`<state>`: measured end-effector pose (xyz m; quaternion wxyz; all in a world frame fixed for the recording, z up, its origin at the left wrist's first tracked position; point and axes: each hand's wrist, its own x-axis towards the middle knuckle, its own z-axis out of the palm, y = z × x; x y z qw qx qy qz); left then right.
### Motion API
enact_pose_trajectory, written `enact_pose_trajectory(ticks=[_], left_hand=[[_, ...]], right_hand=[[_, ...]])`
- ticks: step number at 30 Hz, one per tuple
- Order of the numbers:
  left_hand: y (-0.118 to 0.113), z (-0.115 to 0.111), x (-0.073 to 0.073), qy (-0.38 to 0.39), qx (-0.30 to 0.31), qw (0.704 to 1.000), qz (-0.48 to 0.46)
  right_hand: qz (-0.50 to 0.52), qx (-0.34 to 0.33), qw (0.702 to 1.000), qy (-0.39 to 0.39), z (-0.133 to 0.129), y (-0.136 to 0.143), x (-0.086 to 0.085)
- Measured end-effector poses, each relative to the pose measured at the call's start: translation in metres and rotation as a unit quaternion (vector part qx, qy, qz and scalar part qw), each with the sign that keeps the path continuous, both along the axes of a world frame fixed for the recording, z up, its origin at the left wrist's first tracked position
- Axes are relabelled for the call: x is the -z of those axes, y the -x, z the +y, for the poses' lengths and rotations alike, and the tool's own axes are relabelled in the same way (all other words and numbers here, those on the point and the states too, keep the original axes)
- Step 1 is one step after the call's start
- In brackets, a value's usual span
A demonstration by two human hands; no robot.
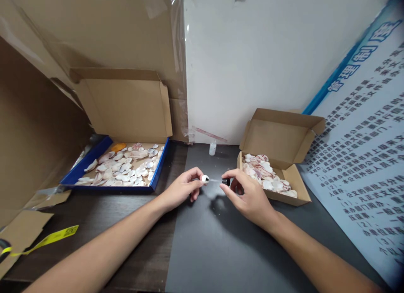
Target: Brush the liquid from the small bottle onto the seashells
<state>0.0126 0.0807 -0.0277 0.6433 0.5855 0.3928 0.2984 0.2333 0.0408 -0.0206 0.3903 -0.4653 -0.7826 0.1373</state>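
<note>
As I look out through the head camera, the left hand (184,187) has thumb and forefinger pinched on a small white shell (205,179), its dark patch turned right. Opposite, the right hand (251,196) grips a black cap (225,181) between fingertips, a pale thin stem (215,180) pointing left at the shell. I judge that both are held at the very tips so the fingers don't block the gap; whether stem and shell touch, I cannot tell. The small translucent bottle (212,148) stands upright beyond them, probably set far back so neither wrist knocks it.

Both shell boxes have their lids raised, I'd guess for easy reaching: the blue-sided box (160,167) far left, the cardboard box (293,181) to the right. That right one limits me most, since its near-left corner sits just behind the right hand. White board (240,66) closes off the far side, and a printed poster (362,141) slants in on the right. My best room is near, over the dark grey mat (202,251) between the forearms; its left edge meets the brown tabletop (94,209).
</note>
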Motion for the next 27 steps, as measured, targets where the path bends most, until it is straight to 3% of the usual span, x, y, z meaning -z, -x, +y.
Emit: enact_pose_trajectory(ticks=[3,8,13,19,27], left_hand=[[-0.0003,0.0001,-0.0003,0.004,0.001,1.0,0.0],[-0.0015,-0.0004,-0.0032,0.003,-0.001,1.0,-0.002],[-0.0014,-0.0005,-0.0022,0.003,-0.005,1.0,0.0],[-0.0008,0.0005,-0.001,-0.01,-0.001,1.0,0.015],[-0.002,0.0,-0.0024,-0.014,-0.005,1.0,0.004]], right_hand=[[0.01,0.028,1.0,-0.004,0.0,-0.0003,-0.0008],[0.01,-0.012,1.0,0.008,-0.0005,-0.0001,-0.0017],[0.007,0.027,1.0,0.008,-0.0001,-0.0004,-0.0015],[0.024,-0.032,0.999,0.014,-0.0016,-0.0004,-0.0021],[0.033,-0.02,0.999,0.027,-0.001,0.0005,-0.0005]])
